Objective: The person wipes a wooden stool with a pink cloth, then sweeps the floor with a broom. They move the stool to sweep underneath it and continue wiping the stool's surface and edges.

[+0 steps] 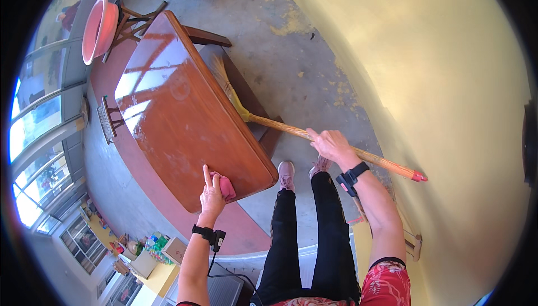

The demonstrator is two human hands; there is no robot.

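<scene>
My left hand holds a bunched pink cloth against the near end of a varnished wooden table, its index finger stretched out along the tabletop. In my right hand is the wooden handle of a broom, gripped partway along. The handle slants from a red-capped end near the wall down to a yellow binding beside the table's long edge. Pale bristles spread out past that edge, partly hidden by the tabletop.
A pink basin rests on a folding wooden stand beyond the table. Behind it runs a row of windows. A yellow wall rises on the right. Flakes lie on the concrete floor. A small stool stands left of the table.
</scene>
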